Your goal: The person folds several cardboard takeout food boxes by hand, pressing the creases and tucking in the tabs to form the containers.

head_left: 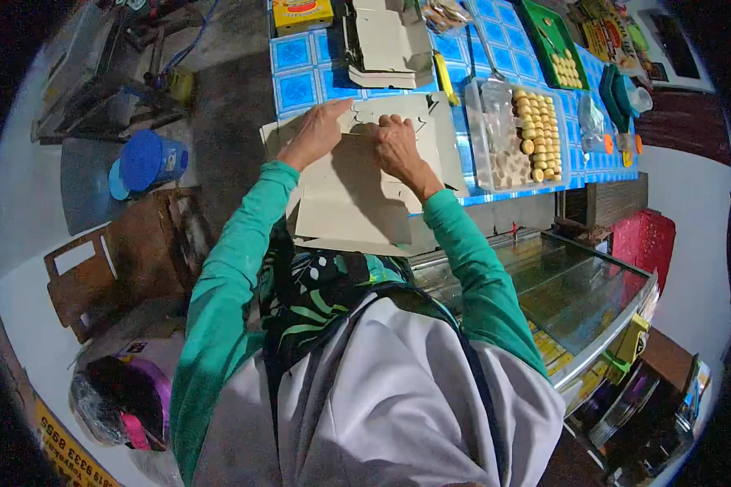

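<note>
An unfolded cardboard box (357,183), pale inside with cut flaps and slots, lies over the table's near edge and sticks out toward my body. My left hand (318,134) is closed on its far left part, fingertips at the slotted strip. Curled fingers of my right hand (398,150) grip the same strip a little farther right; what the fingertips pinch is partly hidden. Just beyond stands another cardboard box (388,40), opened up with raised sides. To the right, a clear plastic tub (479,134) holds rows of small round golden pastries (538,130).
A blue checked tablecloth (292,57) covers the table. On it are a yellow printed box (302,13), a yellow cutter-like tool (445,79) and a green tray (536,24) with more pastries. A glass display case (577,284) stands at my right, a blue bucket (150,160) at left.
</note>
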{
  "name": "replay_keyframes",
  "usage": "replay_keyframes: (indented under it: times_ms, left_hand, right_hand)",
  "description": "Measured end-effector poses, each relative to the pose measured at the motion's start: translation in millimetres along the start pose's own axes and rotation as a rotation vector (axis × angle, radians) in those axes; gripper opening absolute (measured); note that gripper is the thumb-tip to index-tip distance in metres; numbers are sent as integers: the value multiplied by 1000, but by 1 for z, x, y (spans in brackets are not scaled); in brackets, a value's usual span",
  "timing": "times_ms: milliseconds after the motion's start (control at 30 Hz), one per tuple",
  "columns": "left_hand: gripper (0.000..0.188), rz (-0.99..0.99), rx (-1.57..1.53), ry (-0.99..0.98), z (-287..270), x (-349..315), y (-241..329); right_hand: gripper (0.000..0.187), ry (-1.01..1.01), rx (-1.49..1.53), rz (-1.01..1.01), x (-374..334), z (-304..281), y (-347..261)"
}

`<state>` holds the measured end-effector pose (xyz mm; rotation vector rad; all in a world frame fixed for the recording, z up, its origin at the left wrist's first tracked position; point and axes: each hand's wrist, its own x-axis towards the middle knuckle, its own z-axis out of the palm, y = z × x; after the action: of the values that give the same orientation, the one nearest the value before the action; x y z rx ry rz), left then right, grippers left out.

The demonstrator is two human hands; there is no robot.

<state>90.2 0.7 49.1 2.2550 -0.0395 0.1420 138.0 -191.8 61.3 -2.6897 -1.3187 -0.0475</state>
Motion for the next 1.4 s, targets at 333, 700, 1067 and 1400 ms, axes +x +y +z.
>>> replay_keyframes:
  times_ms: [333,700,1067,1400]
  left_hand:
    - [36,257,241,-493,4,-92,40]
    - [37,510,123,-22,6,-97,45]
    - [46,274,706,-421,30,-122,36]
    - [41,-307,145,-825,4,-138,20]
  right_hand:
    - [20,-215,85,-189,-77,-35,-54]
    - [24,74,738,130,-6,-8,45]
    - [13,-82,917,182,17,14,65]
    - [43,-202,471,-36,-76,-72,-56]
